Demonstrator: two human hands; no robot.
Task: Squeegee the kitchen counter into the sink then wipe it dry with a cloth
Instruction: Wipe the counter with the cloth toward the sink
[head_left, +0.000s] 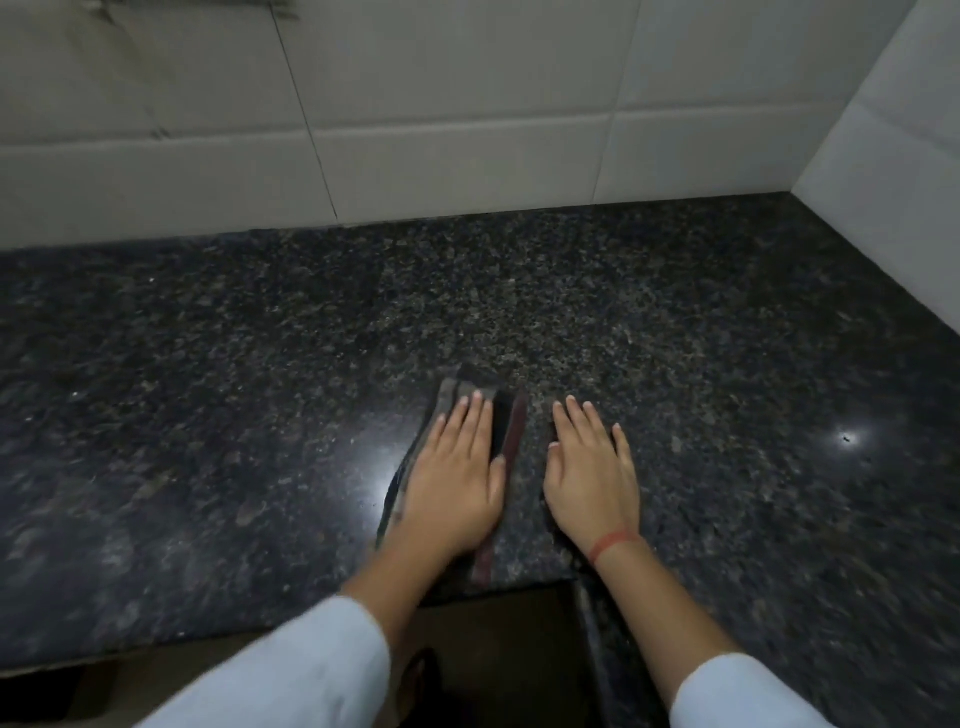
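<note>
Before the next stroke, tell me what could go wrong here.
1. The cloth's near end lies at the counter's front edge; a stroke toward the body could drag it off.
2. The left hand only presses flat on the cloth, so it may bunch or slip on the glossy stone.
3. The right hand rests flat on bare counter and may leave marks there.

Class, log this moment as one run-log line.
stage: wiping | left hand: flat on cloth | right hand: flat on counter | squeegee: unseen
</note>
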